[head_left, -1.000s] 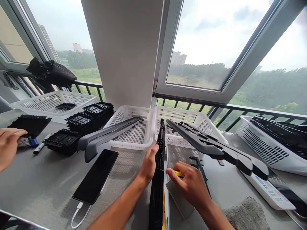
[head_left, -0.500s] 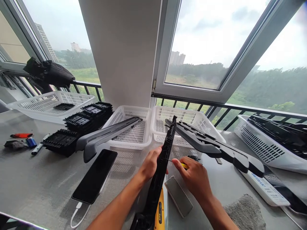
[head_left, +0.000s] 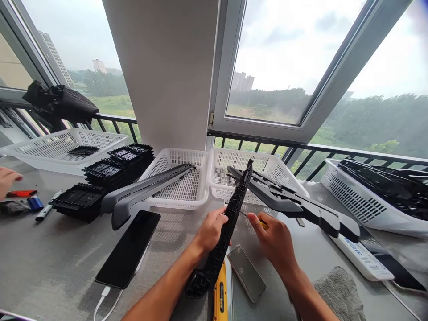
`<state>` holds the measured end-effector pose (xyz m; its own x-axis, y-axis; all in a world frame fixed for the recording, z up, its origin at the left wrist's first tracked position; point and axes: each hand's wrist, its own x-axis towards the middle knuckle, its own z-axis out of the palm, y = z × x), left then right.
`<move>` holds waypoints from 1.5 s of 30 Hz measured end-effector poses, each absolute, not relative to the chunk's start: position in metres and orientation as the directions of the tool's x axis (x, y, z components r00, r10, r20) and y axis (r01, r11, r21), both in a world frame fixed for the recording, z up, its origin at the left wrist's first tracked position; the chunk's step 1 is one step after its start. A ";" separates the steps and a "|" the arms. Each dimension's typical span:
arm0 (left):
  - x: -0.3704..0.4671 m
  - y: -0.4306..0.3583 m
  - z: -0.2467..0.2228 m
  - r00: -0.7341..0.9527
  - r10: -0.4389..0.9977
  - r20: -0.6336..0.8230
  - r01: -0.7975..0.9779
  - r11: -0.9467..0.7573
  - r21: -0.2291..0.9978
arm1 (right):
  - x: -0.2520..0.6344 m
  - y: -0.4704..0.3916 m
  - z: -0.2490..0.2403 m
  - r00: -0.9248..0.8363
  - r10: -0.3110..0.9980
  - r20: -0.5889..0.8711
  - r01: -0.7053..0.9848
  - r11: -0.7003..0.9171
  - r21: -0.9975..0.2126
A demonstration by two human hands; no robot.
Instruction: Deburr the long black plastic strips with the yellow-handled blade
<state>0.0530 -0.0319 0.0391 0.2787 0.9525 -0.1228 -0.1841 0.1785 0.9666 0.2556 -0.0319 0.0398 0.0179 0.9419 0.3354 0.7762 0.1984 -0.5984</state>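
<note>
Slanting up and away from me is a long black plastic strip (head_left: 223, 249), its ribbed inner side showing. My left hand (head_left: 211, 228) is closed around it near the middle. In my right hand (head_left: 274, 236) is a yellow-handled tool (head_left: 264, 225) with a thin metal shaft, the fist hiding most of the handle. The shaft's tip reaches the strip's right edge; whether it touches cannot be made out. Below lie a yellow level-like tool (head_left: 220, 294) and a grey phone (head_left: 246, 273).
White baskets (head_left: 177, 204) hold grey strips (head_left: 150, 189); the right basket (head_left: 354, 200) holds black parts. Stacked black grids (head_left: 80, 196), a black phone (head_left: 129, 249), a power strip (head_left: 363, 256) and a grey cloth (head_left: 341, 294) lie around. Another person's hand (head_left: 7, 179) is at the left edge.
The black strip has swung, its far end to the right, and its near end now shows more fully. My right hand has shifted slightly right. Another person's hand has appeared at the left.
</note>
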 end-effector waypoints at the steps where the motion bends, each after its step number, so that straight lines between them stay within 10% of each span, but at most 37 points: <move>1: 0.054 -0.033 0.039 0.262 0.957 -0.121 -0.186 0.173 0.967 | 0.254 -0.033 0.039 0.012 0.943 0.332 0.762 0.206 -0.614; 36: 0.063 -0.041 0.047 0.156 0.982 -0.109 -0.338 0.157 0.928 | 0.240 -0.048 0.037 -0.115 0.948 0.297 0.611 0.303 -0.731; 45: 0.063 -0.040 0.039 0.201 0.970 -0.134 -0.358 0.200 0.912 | 0.249 -0.029 0.027 -0.085 0.996 -0.031 0.189 -0.015 -0.982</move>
<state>0.0626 -0.0401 0.0386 0.2007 0.9705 -0.1339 -0.3576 0.1998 0.9122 0.2487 -0.0289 0.0274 -0.0851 0.9959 -0.0315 0.1890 -0.0149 -0.9819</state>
